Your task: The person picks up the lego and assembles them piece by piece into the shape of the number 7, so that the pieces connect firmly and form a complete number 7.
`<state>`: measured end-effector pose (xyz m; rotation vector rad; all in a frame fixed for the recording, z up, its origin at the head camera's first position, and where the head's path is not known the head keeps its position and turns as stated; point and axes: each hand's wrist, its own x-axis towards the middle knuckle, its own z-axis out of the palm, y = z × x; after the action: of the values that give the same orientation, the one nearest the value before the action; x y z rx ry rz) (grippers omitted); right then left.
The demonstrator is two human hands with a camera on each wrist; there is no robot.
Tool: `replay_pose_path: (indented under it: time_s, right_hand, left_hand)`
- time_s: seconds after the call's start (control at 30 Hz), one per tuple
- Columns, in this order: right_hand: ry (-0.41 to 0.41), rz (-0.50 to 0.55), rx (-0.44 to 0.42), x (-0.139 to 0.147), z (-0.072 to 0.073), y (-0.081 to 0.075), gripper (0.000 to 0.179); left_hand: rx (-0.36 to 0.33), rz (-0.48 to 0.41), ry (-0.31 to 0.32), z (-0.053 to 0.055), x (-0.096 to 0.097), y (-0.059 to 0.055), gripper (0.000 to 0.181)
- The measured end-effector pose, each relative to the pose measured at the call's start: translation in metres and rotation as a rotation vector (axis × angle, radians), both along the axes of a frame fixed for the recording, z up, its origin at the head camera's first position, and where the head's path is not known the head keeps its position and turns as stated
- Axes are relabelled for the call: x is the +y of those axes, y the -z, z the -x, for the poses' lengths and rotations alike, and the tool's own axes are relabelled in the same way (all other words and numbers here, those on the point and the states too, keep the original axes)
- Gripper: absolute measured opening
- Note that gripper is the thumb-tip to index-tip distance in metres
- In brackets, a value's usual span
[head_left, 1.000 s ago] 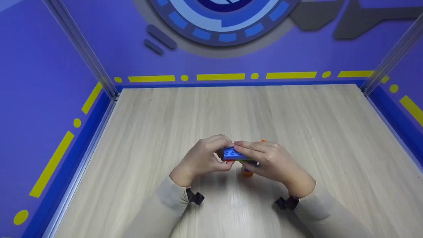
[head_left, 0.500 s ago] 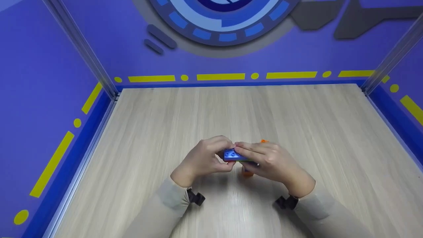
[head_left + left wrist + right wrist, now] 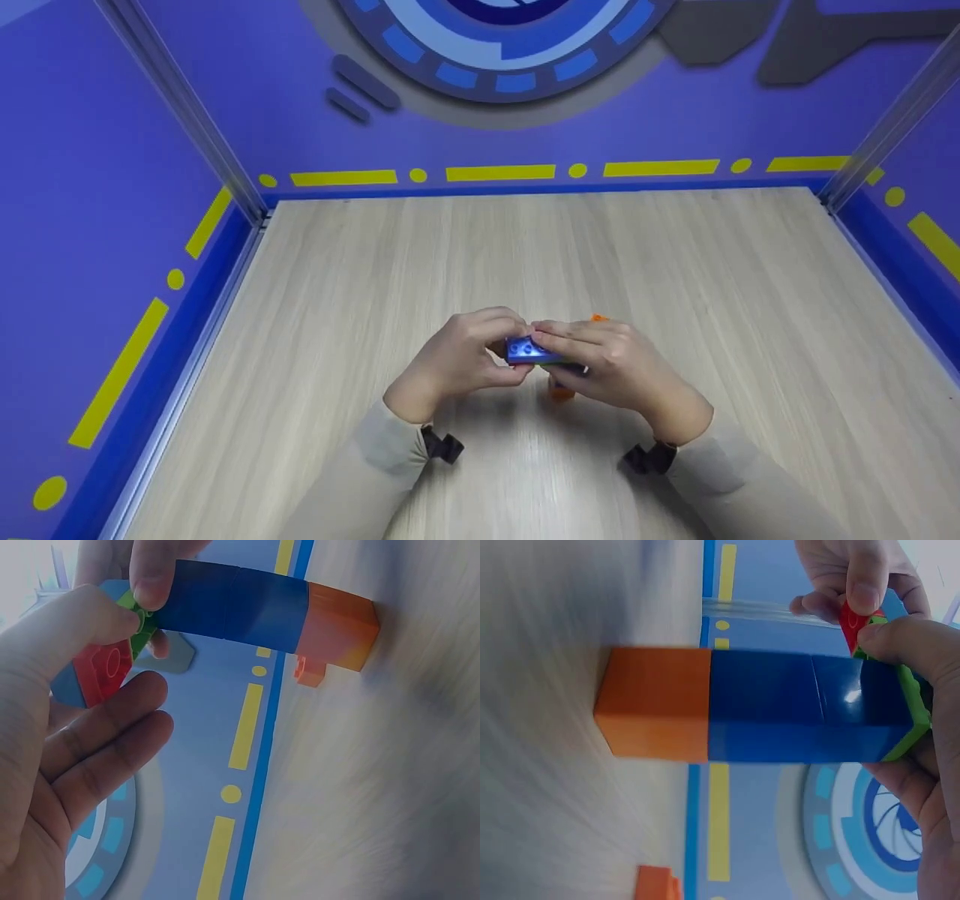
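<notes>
A column of toy building bricks stands upright on the table between my hands. Its base is an orange brick (image 3: 656, 701), with two dark blue bricks (image 3: 765, 701) stacked over it. Higher up come a green brick (image 3: 913, 716) and, beside it, a red brick (image 3: 101, 675). A lighter blue studded brick (image 3: 519, 349) lies across the top. My left hand (image 3: 466, 351) pinches the red-and-blue left end, thumb underneath. My right hand (image 3: 619, 366) grips the right end, fingers over the blue studs and thumb below. Fingers hide part of the upper bricks.
A loose orange brick (image 3: 654, 883) rests on the wood-grain table (image 3: 375, 270) just beyond the column, mostly hidden behind my right hand in the head view. Blue-purple panels (image 3: 262, 90) wall the table's back and sides.
Both hands keep nearly the same place and hold on the bricks. Only slight shifts of the hands and the view show.
</notes>
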<state>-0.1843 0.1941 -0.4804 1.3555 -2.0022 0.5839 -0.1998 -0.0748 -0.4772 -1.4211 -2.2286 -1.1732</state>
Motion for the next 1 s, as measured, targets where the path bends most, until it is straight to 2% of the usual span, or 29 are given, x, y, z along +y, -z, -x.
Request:
replay_pose_path:
  time_s: [0.17,0.2,0.3,0.43,0.5,0.57,0.7,0.8,0.87,1.0]
  right_hand:
    - [-0.040,0.037,-0.049,0.000,0.003,0.001,0.058]
    - [-0.053,0.047,-0.079,0.001,0.004,0.003,0.055]
    - [-0.118,0.101,-0.247,0.006,0.009,0.010,0.051]
    - [-0.151,0.246,-0.547,0.019,0.017,0.021,0.050]
    - [-0.112,0.324,-0.640,0.026,0.021,0.027,0.052]
    - [-0.037,0.394,-0.712,0.032,0.026,0.031,0.050]
    - [0.151,0.469,-0.763,0.043,0.036,0.043,0.034]
    - [0.282,0.439,-0.783,0.051,0.045,0.052,0.024]
    - [0.344,0.376,-0.784,0.056,0.050,0.057,0.019]
    - [0.413,0.211,-0.792,0.066,0.055,0.064,0.017]
  left_hand:
    - [-0.008,0.036,-0.043,0.000,-0.001,0.000,0.023]
    - [-0.013,0.042,-0.047,0.000,-0.001,0.000,0.024]
    - [-0.038,0.057,-0.047,0.001,-0.001,-0.001,0.028]
    - [-0.072,0.082,-0.047,0.001,-0.002,-0.002,0.034]
    - [-0.090,0.096,-0.050,0.000,-0.002,-0.003,0.037]
    - [-0.107,0.108,-0.057,0.000,-0.002,-0.003,0.039]
    - [-0.136,0.135,-0.073,-0.001,-0.002,-0.004,0.039]
    - [-0.157,0.154,-0.083,-0.002,-0.002,-0.004,0.040]
    - [-0.171,0.161,-0.090,-0.003,-0.002,-0.004,0.041]
    - [-0.188,0.162,-0.099,-0.004,-0.001,-0.003,0.042]
